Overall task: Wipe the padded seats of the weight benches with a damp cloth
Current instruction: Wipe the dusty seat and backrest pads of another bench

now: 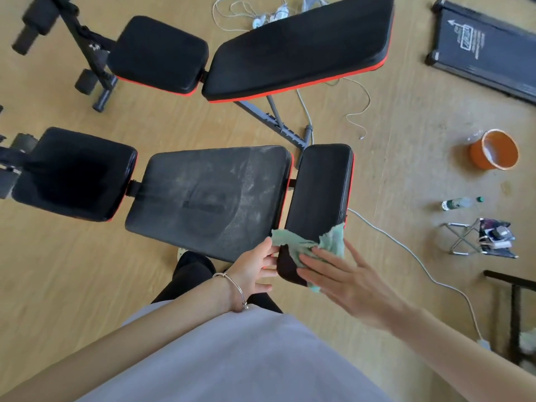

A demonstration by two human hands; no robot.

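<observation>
A near weight bench has three black pads with red edges: a dusty middle pad (208,195), a left pad (72,172) and a narrow right pad (322,190). A pale green cloth (330,242) lies over the near end of that narrow pad. My right hand (339,274) presses flat on the cloth with straight, spread fingers. My left hand (258,268), a bangle on its wrist, touches the pad's near left corner with straight fingers. A second bench (298,47) stands farther back.
An orange bucket (494,149) stands on the wooden floor at the right, with a plastic bottle (458,203) and a folding stool (478,236) nearer. White cables (417,256) trail across the floor. A black treadmill (484,44) lies at the far right.
</observation>
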